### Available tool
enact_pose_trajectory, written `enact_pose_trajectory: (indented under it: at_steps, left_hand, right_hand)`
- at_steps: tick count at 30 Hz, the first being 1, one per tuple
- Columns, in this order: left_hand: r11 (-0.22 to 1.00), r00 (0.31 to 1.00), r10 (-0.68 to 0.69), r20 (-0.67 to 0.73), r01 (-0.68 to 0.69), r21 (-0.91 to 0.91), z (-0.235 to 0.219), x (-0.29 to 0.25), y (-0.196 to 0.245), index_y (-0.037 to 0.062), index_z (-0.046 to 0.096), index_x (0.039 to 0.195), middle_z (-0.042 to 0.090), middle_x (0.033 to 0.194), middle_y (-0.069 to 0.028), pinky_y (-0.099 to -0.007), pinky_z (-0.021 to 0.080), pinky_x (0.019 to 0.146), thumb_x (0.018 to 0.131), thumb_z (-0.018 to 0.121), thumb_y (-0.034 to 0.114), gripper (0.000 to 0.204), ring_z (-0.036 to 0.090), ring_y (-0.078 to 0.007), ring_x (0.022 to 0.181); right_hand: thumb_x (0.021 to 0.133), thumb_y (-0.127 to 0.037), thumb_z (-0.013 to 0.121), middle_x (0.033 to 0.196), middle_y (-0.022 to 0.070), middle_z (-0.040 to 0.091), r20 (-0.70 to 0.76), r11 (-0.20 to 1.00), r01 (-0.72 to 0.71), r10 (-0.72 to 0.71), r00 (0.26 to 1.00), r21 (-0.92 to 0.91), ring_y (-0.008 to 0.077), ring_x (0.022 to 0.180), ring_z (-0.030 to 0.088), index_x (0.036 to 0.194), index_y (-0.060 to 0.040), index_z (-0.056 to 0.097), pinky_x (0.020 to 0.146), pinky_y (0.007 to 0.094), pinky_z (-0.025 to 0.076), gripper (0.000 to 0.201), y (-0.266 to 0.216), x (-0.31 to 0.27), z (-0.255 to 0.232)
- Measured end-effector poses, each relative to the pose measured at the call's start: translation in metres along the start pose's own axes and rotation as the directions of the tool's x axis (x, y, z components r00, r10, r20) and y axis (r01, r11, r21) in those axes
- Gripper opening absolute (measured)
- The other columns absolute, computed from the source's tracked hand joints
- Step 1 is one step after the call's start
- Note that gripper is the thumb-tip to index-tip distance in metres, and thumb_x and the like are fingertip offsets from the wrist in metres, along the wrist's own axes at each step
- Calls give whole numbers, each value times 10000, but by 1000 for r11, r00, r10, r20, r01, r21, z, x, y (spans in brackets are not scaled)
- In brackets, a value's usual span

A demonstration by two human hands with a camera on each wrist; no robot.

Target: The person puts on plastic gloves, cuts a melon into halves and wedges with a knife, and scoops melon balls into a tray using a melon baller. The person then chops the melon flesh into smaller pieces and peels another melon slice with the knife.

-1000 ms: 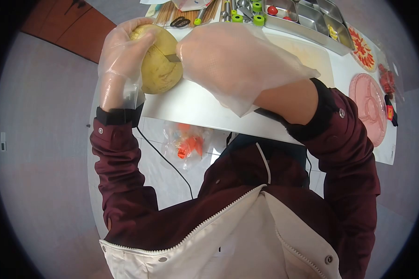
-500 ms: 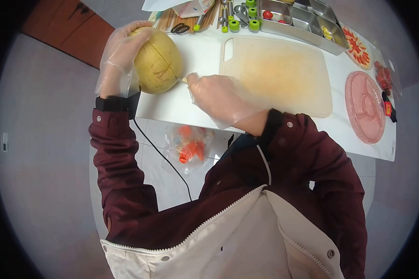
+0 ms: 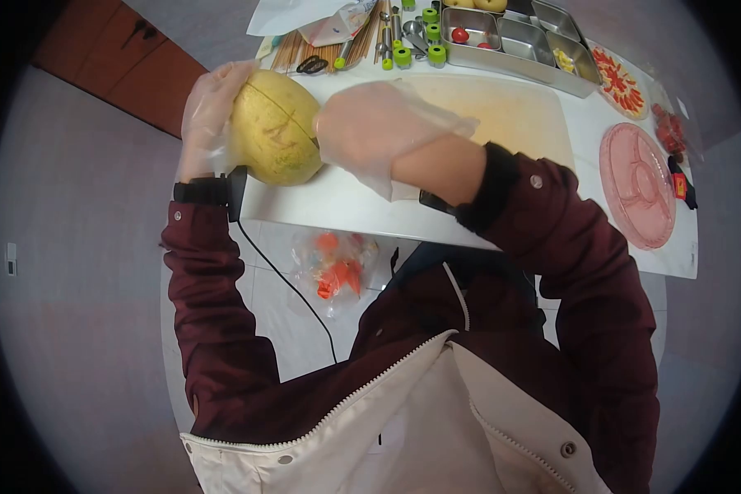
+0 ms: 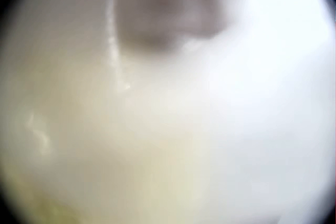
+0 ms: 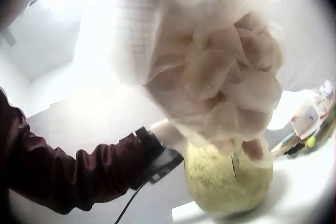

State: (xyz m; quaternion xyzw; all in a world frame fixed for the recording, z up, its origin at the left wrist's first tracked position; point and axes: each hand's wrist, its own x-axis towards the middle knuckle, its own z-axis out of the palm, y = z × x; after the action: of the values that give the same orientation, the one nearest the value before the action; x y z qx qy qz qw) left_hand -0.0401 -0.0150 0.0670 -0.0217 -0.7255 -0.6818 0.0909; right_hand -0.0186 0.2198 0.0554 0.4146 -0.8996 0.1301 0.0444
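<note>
A large yellow-green pomelo stands at the left of the white table, with a dark cut line running across its rind. My left hand, in a clear plastic glove, holds the fruit's far left side. The gloved right hand is curled round a small knife, its handle hidden in the fist. In the right wrist view the thin knife blade points down at the pomelo, right at the cut. The left wrist view is mostly blurred glove and pale rind.
A cutting board lies behind the right forearm. Farther back are skewers, green-capped tools and a steel tray with compartments. To the right are a pink divided plate and a plate of sliced fruit.
The right hand with the knife first came down along the pomelo's right side, then rose a little beside it. My left hand stays on the fruit; the whole head view has shifted slightly.
</note>
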Motion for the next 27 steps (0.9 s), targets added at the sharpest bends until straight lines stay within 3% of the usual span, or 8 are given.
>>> enact_pose_trajectory:
  at_steps: [2,3,8,11,17,19,25,27]
  left_hand:
    - [876,997,-14,-72,47,479,14,3,5,-40,717,1207,737,1086,-93,-292,553,864,976,692,282,397,703,-162,971]
    - [663,977,172,-123,-22,748,19,2,-1,-45,720,1205,741,1106,-94,-298,554,853,942,735,319,449,709,-170,951]
    - [794,981,50,-188,75,603,12,2,-6,-16,726,1219,753,1096,-144,-325,564,858,902,726,352,486,731,-201,958]
    - [889,988,-45,-145,106,445,-7,13,-14,-21,724,1215,752,1086,-132,-314,565,845,909,720,333,468,727,-187,942]
    - [966,988,-87,-126,115,232,-18,10,-26,-44,723,1183,740,1057,-119,-285,559,800,931,710,309,434,710,-155,897]
    - [980,991,-76,-110,95,173,-23,9,-28,-46,723,1177,737,1054,-120,-281,557,791,934,710,308,429,707,-152,890]
    - [979,988,-122,-98,136,151,-26,14,-25,-9,679,1185,705,1053,-78,-258,556,811,985,702,266,341,693,-134,911]
    - [933,985,-123,-124,158,324,-33,24,-29,4,693,1168,709,1065,-64,-259,554,820,987,698,281,330,692,-127,922]
  right_hand:
    - [834,-171,634,844,193,734,9,999,24,-24,1000,-34,389,818,730,831,-21,772,742,471,578,203,-2,1,-15]
    - [834,-169,633,848,193,735,64,999,8,-5,998,-47,387,814,729,849,-20,776,742,469,578,207,-4,2,-22]
    - [832,-159,631,853,185,739,41,995,90,-89,995,-39,375,798,729,875,-17,783,733,461,580,212,-2,13,-26]
    - [847,-153,620,846,175,737,105,995,-36,45,993,-88,369,807,730,862,-25,783,728,452,580,208,-12,14,-32]
    - [872,-165,624,819,162,726,-208,979,183,-162,965,88,364,803,733,865,-41,748,722,458,581,176,1,2,23]
    - [832,-133,682,800,148,735,-60,997,-7,12,998,74,333,766,745,805,-60,772,662,411,581,118,-9,1,43]
    - [909,-140,637,802,148,743,-180,986,-72,99,979,153,354,766,747,885,-24,706,708,469,592,137,-14,-16,75]
    - [927,-140,624,817,160,743,-120,968,-130,159,980,215,357,780,748,941,-14,686,722,479,590,142,-14,-22,75]
